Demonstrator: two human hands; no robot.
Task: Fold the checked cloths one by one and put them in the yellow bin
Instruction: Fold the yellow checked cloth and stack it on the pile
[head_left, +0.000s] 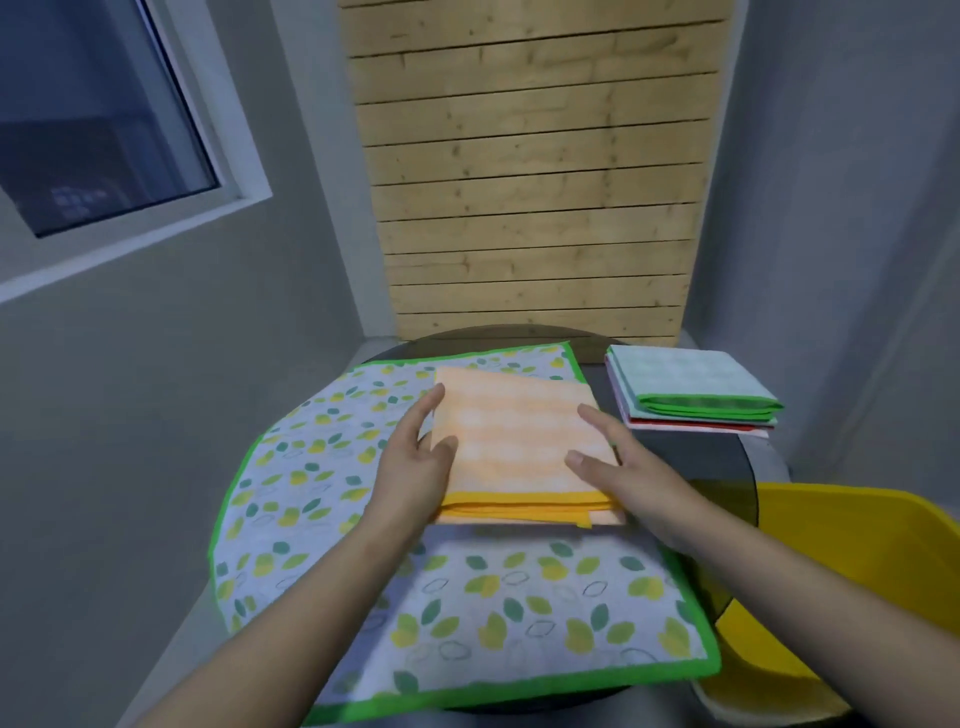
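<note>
An orange checked cloth (519, 441), folded into a thick square with its yellow hem toward me, lies in the middle of the round table. My left hand (415, 467) holds its left edge, thumb on top and fingers along the side. My right hand (618, 467) grips its right edge the same way. At the table's back right sits a stack of folded cloths (691, 384), a green-hemmed checked one on top and a red-edged one under it. The yellow bin (841, 561) stands low at the right, beside the table.
A leaf-print mat with a green border (519, 613) covers most of the dark glass table (691, 457). Grey walls close in on both sides, a wooden slat panel (535, 182) stands behind, and a window (93, 119) is at the upper left.
</note>
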